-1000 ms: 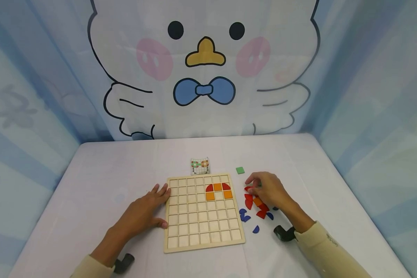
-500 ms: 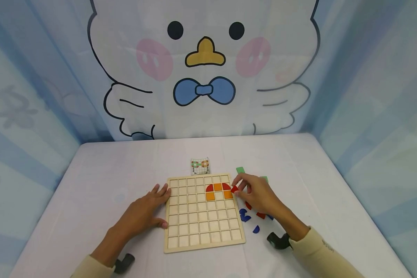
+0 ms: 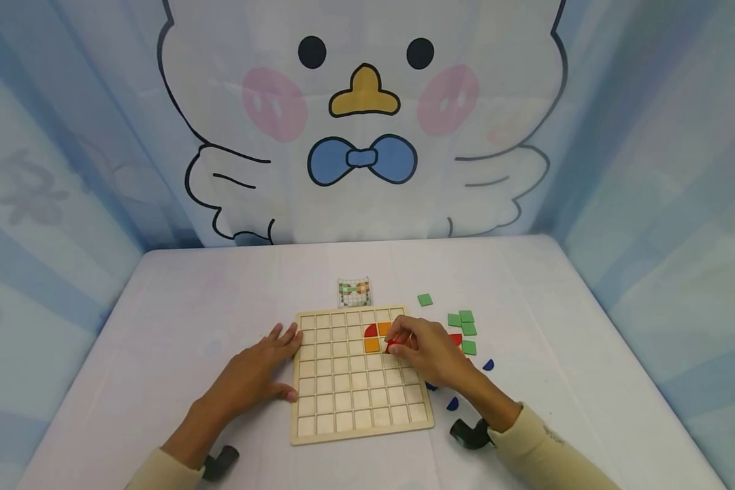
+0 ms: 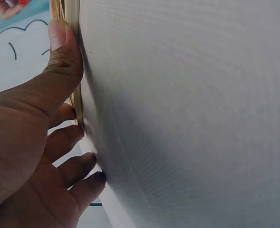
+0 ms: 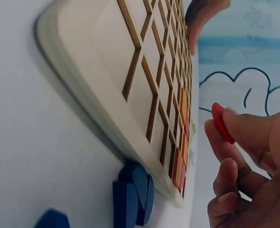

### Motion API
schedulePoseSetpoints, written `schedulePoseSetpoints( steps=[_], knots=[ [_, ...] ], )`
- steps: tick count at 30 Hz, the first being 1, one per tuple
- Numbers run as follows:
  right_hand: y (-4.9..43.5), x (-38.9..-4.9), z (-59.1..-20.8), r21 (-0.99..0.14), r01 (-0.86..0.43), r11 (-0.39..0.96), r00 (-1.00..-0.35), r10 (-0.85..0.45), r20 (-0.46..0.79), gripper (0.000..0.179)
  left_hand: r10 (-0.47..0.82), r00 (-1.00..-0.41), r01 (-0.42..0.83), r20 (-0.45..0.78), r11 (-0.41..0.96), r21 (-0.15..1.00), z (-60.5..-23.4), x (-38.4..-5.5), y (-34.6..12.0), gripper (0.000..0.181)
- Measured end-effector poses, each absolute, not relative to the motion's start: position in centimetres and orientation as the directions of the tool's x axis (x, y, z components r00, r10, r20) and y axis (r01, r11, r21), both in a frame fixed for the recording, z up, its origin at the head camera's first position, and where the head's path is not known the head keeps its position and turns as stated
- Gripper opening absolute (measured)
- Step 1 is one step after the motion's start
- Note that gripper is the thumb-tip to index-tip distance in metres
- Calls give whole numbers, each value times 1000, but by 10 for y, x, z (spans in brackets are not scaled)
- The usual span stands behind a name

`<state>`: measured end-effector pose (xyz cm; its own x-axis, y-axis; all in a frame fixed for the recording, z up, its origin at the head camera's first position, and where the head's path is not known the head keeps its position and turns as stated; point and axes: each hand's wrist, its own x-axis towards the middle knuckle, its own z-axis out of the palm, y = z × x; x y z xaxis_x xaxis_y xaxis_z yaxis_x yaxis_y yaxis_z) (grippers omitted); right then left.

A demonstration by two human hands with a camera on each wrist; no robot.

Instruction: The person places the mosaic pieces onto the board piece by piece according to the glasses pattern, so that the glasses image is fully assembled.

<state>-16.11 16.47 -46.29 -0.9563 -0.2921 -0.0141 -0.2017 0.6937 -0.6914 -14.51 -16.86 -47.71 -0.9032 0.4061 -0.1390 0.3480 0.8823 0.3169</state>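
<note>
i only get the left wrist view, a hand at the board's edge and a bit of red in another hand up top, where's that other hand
Observer: It's the right hand, over the far right part of the board in the head view.
Operator: ok and how is it holding the red thing
Observer: The right wrist view shows the red piece pinched between thumb and fingertip.
Operator: anything loose past the board on that side
Observer: Yes, green squares lie to the right of the board, some of them grouped close together.
</note>
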Motion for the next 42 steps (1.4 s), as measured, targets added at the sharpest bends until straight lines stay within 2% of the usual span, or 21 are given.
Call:
schedulePoseSetpoints(
  steps=[11, 27, 42],
  knots=[
    [149, -158, -465, -740, -130, 660, -966, -252, -55, 14, 421, -899, 367, -119, 874, 318, -479, -145, -170, 110],
    [136, -163, -476, -622, -165, 766, -970, -239, -36, 18, 412, -901, 358, -136, 882, 306, -477, -145, -168, 111],
    [139, -163, -473, -612, -127, 781, -978, -201, -53, 18, 417, -900, 366, -124, 879, 305, -478, -145, -168, 111]
  ],
)
